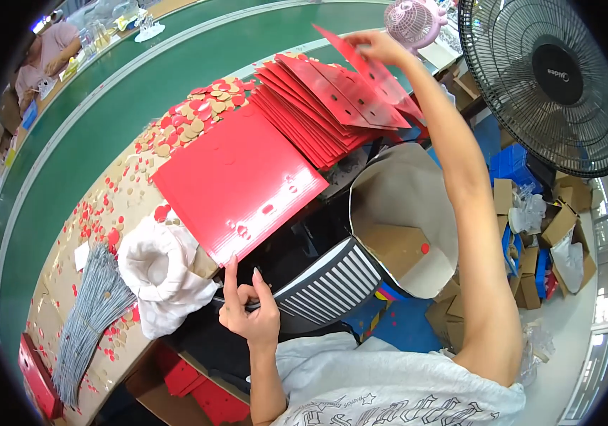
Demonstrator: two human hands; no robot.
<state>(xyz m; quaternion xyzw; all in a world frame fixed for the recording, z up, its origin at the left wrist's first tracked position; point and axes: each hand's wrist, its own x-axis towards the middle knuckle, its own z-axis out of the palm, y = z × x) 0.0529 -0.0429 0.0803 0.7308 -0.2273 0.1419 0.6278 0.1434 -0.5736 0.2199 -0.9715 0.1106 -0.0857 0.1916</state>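
A glossy red sheet (240, 181) with small cutouts along its near edge lies flat on the bench in front of me. My left hand (251, 312) is at its near corner, index fingertip at the edge, thumb out and other fingers curled; it holds nothing. To the right, a row of similar red sheets (297, 117) leans in an overlapping stack. Above its right end my right hand (378, 48) grips one red sheet (368, 71) by its upper edge, tilted up from the rest. Part of that grip is hidden behind the sheet.
Red and tan punched-out discs (190, 121) litter the bench. A white cloth bundle (155, 266) and grey wire ties (91, 312) lie left. A large open bin (407, 206) stands before me; a black fan (549, 78) looms right. Across the green conveyor (105, 99) sits another person (52, 53).
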